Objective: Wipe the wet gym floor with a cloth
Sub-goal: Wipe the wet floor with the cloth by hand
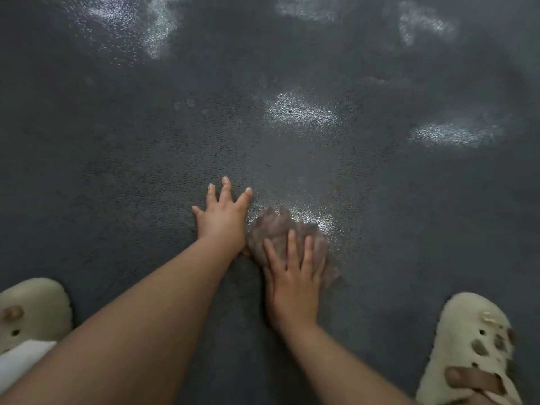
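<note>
A crumpled brownish-grey cloth (276,229) lies on the dark speckled gym floor (146,147), blurred as if in motion. My right hand (293,277) presses flat on the cloth with fingers straight and spread. Just left of it, my left hand (223,213) rests on the bare floor, fingers splayed, touching the cloth's left edge. A shiny wet patch (309,219) glistens right behind the cloth.
More wet patches shine ahead at the middle (301,111), right (450,134), far left (131,24) and far right (423,24). My feet in cream fuzzy clogs sit at the lower left (35,308) and lower right (473,340).
</note>
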A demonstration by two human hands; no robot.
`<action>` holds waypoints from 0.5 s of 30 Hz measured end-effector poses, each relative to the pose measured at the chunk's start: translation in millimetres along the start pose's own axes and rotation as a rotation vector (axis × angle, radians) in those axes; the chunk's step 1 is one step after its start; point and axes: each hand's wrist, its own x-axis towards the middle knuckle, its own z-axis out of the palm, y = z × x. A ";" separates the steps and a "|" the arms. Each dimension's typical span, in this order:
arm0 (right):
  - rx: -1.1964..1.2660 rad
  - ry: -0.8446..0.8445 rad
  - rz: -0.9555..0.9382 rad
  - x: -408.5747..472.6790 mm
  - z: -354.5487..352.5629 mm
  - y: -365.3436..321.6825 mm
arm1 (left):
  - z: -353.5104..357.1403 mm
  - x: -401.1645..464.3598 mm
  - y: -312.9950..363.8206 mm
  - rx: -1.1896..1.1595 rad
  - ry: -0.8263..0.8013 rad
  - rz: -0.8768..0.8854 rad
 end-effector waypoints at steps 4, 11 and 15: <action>-0.007 -0.017 -0.065 -39.6 -0.5 27.8 | -3.3 -1.5 0.0 -0.005 -0.029 0.004; -0.005 0.124 0.519 68.0 -44.7 107.3 | -4.6 -3.0 -2.5 -0.012 -0.048 0.022; 0.097 0.044 0.735 121.7 -58.5 84.3 | -4.0 -1.7 -5.8 -0.001 -0.036 0.046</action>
